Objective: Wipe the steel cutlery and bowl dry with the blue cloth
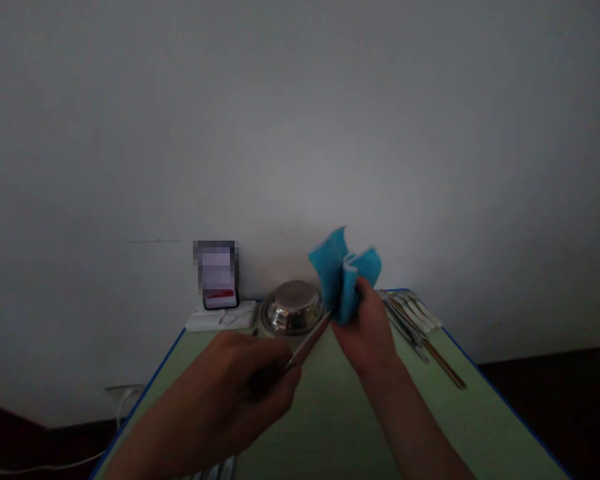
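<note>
My left hand (253, 380) is closed round the handle of a metal utensil (313, 339), a slim shiny piece that slants up and to the right. Its far end goes into a folded blue cloth (344, 272), which my right hand (365, 330) holds pinched around it above the green table (330, 413). Which kind of utensil it is stays hidden by the cloth.
An upturned steel bowl (293, 307) stands at the table's far edge. Left of it a white tray (220, 317) carries a small stand with a blurred screen (219, 275). Several utensils and chopsticks (417, 327) lie at the right. A white cable (55, 463) runs along the floor.
</note>
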### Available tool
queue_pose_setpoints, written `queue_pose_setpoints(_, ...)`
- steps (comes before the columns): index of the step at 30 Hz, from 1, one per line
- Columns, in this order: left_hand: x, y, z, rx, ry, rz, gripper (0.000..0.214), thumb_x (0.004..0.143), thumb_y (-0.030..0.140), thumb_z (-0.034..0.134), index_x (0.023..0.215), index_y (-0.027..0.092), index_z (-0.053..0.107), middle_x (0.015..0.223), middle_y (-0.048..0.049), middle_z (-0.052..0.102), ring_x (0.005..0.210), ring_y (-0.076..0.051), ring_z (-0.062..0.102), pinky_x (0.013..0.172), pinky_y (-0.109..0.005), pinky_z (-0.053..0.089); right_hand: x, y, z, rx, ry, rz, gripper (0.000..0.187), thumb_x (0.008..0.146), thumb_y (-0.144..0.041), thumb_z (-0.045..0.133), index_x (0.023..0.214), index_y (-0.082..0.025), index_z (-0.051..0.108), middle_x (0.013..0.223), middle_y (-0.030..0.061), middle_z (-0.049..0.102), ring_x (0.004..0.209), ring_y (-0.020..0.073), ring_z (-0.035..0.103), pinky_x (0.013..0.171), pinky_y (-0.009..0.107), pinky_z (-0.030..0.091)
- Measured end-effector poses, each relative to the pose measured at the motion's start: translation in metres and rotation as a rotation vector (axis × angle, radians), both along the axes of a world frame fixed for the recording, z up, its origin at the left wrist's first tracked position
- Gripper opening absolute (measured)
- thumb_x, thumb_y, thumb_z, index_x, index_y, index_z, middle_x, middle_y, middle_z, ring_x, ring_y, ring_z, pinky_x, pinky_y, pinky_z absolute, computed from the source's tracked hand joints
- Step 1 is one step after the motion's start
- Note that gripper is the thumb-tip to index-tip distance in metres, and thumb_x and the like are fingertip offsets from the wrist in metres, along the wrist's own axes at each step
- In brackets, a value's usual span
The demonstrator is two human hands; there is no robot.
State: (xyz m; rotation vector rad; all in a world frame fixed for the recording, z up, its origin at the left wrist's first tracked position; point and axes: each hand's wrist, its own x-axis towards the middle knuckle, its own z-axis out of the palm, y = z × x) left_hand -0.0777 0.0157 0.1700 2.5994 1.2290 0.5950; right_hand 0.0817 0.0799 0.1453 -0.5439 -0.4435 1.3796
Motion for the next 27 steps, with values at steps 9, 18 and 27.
queue_pose_setpoints(9,0.005,0.01,-0.003,-0.328,-0.098,0.023,0.018,0.086,0.028,0.039,0.081,0.02,0.054,0.065,0.0038,0.059,0.058,-0.01,0.055,0.054,-0.02,0.04,-0.001,-0.006,0.004,-0.01,0.081,0.026,0.014,0.067,-0.014,0.061,0.08,-0.017,0.062,0.076,-0.0015,0.07,0.069,0.0113,0.065,0.071,0.025,0.052)
queue_pose_setpoints(18,0.012,0.027,-0.014,-0.182,-0.123,0.23,0.029,0.09,0.039,0.034,0.08,0.019,0.052,0.064,0.0023,0.055,0.058,-0.014,0.052,0.054,-0.025,0.034,-0.001,-0.009,0.007,0.027,0.09,0.265,0.033,0.082,-0.041,0.036,0.084,-0.02,0.062,0.087,0.0027,0.069,0.086,0.018,0.063,0.074,0.037,0.052)
queue_pose_setpoints(27,0.001,0.015,-0.002,-0.183,-0.145,0.212,0.029,0.089,0.041,0.035,0.087,0.019,0.053,0.062,0.0039,0.052,0.053,-0.011,0.047,0.051,-0.022,0.032,0.016,0.001,0.004,0.126,0.009,0.021,0.012,0.076,-0.021,0.058,0.087,-0.017,0.062,0.085,0.0008,0.069,0.073,0.0106,0.063,0.074,0.026,0.051)
